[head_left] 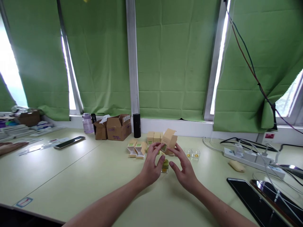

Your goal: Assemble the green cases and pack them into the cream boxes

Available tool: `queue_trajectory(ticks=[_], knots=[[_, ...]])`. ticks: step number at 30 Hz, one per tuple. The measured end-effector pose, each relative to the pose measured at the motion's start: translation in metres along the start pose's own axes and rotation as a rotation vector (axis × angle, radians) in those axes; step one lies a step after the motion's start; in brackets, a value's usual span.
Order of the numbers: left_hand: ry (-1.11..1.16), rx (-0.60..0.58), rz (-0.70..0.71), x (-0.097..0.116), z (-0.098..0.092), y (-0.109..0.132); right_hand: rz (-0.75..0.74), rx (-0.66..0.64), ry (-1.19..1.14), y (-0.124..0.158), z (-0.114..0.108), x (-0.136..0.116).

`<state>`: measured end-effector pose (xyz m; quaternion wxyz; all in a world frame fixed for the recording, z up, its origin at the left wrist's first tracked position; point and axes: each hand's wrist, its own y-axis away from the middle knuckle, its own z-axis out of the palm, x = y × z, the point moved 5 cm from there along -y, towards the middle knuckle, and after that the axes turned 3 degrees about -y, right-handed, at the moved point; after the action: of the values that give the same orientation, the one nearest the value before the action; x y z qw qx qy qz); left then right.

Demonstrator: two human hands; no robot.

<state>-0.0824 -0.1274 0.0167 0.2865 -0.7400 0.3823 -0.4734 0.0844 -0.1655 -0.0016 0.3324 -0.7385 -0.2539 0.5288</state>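
My left hand (151, 165) and my right hand (184, 168) are raised together over the pale green table (82, 176), and both close their fingertips on a small tan carton (169, 141) with its top flap open. Just below the carton, between my hands, a small clear jar with a yellow-green lid (165, 165) stands on the table. Behind my hands several more tan cartons (155, 137) stand in a row, and two open ones (136, 148) lie to their left. Two small clear jars (192, 154) sit to the right.
Brown cardboard boxes (115, 127), a black cylinder (136, 125) and a purple bottle (87, 123) stand by the windowsill. A power strip (251, 157) with cables and two dark phones (255, 201) lie at the right. Another person's hand (10, 147) rests at the far left.
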Motion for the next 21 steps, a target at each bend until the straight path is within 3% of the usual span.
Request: queue_trajectory(ticks=[9,15,21], knots=[[0.005,0.135,0.004,-0.005,-0.009,-0.003,-0.153,-0.142,0.067,0.007,0.005,-0.025],[0.046,0.221,-0.099,-0.016,-0.009,-0.001,-0.296,-0.295,0.157,0.01,0.011,-0.037],[0.155,0.275,-0.204,-0.031,-0.011,-0.008,-0.353,-0.257,0.261,0.01,0.015,-0.026]])
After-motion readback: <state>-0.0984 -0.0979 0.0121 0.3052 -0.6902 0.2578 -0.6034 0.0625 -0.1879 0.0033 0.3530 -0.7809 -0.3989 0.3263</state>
